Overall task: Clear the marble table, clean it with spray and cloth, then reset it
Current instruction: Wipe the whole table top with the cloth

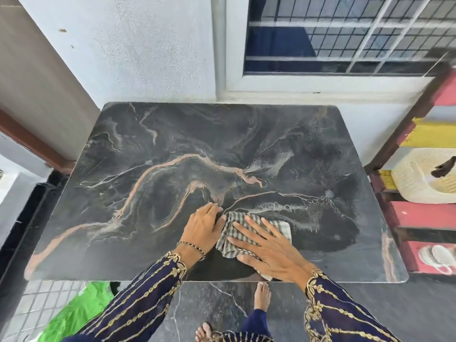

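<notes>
The dark marble table with orange and white veins fills the middle of the head view. A checked grey-and-white cloth lies bunched on it near the front edge. My right hand lies flat on the cloth with fingers spread, pressing it down. My left hand rests just left of the cloth, its fingertips touching the cloth's left edge. Wet streaks and foam show on the marble to the right of the cloth. No spray bottle is in view.
A wall and a barred window stand behind the table. A red and yellow shelf with a cream woven basket is close on the right. A green bag lies on the floor at the lower left. My bare feet are below the table's front edge.
</notes>
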A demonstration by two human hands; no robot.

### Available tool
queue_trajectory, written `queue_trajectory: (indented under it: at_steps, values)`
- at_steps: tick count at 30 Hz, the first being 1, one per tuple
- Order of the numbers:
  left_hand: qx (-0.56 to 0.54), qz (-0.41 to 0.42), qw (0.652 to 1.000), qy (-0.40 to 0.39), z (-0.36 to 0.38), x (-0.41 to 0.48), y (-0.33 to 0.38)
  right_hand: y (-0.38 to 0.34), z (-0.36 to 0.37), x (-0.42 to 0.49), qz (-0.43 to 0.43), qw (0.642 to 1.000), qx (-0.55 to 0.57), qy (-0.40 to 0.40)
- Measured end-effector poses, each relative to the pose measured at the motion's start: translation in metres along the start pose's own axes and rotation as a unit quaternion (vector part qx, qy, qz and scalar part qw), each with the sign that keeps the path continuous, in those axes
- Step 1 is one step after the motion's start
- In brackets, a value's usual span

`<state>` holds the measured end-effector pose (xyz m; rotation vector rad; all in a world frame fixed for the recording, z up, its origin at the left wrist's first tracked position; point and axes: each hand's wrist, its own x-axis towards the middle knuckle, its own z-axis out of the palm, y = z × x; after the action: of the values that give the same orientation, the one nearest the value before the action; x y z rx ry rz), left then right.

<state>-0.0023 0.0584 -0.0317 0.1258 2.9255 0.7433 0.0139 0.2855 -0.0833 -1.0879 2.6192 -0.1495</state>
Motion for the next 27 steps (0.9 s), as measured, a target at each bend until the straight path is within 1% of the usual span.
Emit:
queue_trajectory:
  at_steps: [4, 8, 10, 13, 15, 19, 22, 24, 25, 27]
  values:
    - [-0.014, -0.007, 1.0, -0.02, 0.007, 0.034, 0.013, 0.047, -0.02, 0.039, 0.01, 1.0, 0.004, -0.002]
    - [-0.027, -0.013, 0.999, -0.019, 0.008, 0.089, 0.026, 0.102, -0.042, 0.088, 0.022, 0.999, 0.024, -0.003]
    - [0.0, -0.014, 0.999, -0.038, 0.008, 0.123, 0.028, 0.13, -0.054, 0.114, 0.026, 0.999, 0.026, -0.002]
    - [0.057, -0.022, 0.993, -0.099, 0.005, 0.175, 0.029, 0.168, -0.071, 0.151, 0.024, 1.0, 0.009, 0.001]
    - [0.099, -0.037, 0.986, -0.132, 0.0, 0.212, 0.029, 0.193, -0.083, 0.177, 0.033, 0.999, 0.024, -0.004]
    - [0.223, -0.085, 0.952, -0.189, -0.016, 0.269, 0.035, 0.231, -0.102, 0.222, 0.047, 0.998, 0.037, -0.007]
    - [0.239, -0.137, 0.931, -0.239, -0.017, 0.295, 0.048, 0.255, -0.113, 0.25, 0.053, 0.998, 0.038, -0.008]
    - [0.229, -0.164, 0.928, -0.243, -0.016, 0.3, 0.052, 0.266, -0.12, 0.265, 0.056, 0.998, 0.038, -0.01]
    - [0.225, -0.17, 0.929, -0.24, -0.016, 0.301, 0.051, 0.27, -0.124, 0.274, 0.059, 0.997, 0.037, -0.011]
    - [0.239, -0.159, 0.924, -0.252, -0.017, 0.299, 0.051, 0.277, -0.131, 0.289, 0.077, 0.996, 0.04, -0.013]
